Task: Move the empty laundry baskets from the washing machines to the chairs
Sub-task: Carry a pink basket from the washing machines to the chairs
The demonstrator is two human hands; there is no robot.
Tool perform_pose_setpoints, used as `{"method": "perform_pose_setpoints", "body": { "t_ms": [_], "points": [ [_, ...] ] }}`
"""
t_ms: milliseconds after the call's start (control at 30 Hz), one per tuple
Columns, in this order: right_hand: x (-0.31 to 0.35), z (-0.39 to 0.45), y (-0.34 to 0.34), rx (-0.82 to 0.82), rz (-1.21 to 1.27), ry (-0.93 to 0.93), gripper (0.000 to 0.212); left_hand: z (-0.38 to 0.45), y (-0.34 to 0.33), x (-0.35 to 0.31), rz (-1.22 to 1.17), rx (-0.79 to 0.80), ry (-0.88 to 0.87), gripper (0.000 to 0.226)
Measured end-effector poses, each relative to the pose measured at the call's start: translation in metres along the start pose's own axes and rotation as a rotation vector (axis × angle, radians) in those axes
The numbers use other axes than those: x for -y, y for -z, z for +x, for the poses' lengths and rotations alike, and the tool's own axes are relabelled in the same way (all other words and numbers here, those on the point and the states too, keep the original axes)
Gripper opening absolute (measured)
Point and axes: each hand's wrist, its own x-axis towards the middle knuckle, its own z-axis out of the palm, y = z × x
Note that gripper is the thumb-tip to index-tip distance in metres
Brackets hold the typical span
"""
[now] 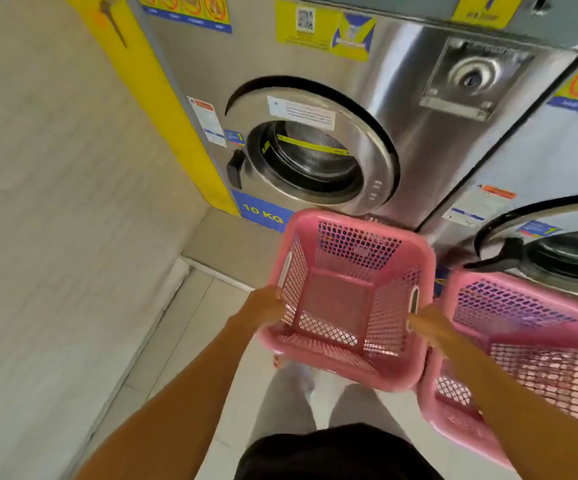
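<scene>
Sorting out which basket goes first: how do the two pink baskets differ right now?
The left basket is gripped on both sides by the left hand and right hand; the right basket is untouched. The left basket shows whole before the left washer; the right basket is cut off by the frame edge. Both are pink, meshed, empty.

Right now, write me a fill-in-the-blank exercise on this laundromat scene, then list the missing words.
1. Both hands grip a basket whose colour is ____.
2. The left hand and right hand hold it by opposite ____.
3. The held basket contains ____.
4. The blue label on the washing machine behind it reads 10 ____.

Missing words: pink; sides; nothing; KG
</scene>
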Motion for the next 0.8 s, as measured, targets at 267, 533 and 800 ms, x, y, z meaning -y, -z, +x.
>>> {"method": "perform_pose_setpoints", "body": {
  "t_ms": [267,533,800],
  "points": [
    [0.003,0.024,-0.006,-0.099,-0.04,-0.141,0.02,0.049,0.018,0.007,0.146,0.193,-0.038,0.056],
    [-0.01,0.036,0.002,-0.04,-0.019,-0.151,0.015,0.116,0.007,0.024,-0.039,0.182,0.056,0.084],
    [-0.03,0.064,-0.017,-0.033,0.059,-0.181,0.081,0.137,-0.001,0.006,-0.304,0.17,0.206,0.06]
  ]
}}
